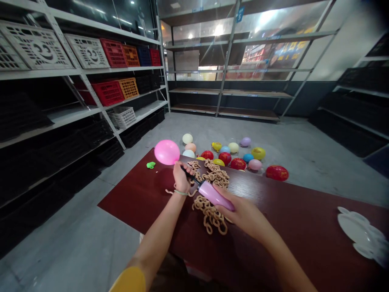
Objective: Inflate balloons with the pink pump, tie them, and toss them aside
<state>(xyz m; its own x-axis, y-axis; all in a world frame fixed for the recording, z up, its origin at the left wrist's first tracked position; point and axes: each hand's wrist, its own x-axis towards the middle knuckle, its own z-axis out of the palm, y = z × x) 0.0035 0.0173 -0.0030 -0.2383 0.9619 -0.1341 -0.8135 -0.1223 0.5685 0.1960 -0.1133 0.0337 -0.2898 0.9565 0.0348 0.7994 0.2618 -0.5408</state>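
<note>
A pink inflated balloon (167,152) rises off the far left end of the table, its neck at the fingertips of my left hand (181,179). That hand is closed around the neck and the black front end of a hand pump. Whether the tip sits inside the neck is hidden by the fingers. My right hand (243,213) wraps round the lilac barrel of the balloon pump (211,192), which slants up to the left. Under and around the pump lie heaps of tan, rope-like loops (216,174). A small bright green limp piece (150,165) rests left of my left hand.
The dark red table (130,198) spans the front. White plates (355,227) lie at its right end. Beyond the far edge, several balloons (238,163) are on the floor. Shelves with crates (111,92) stand left; a metal rack (226,92) stands at the back.
</note>
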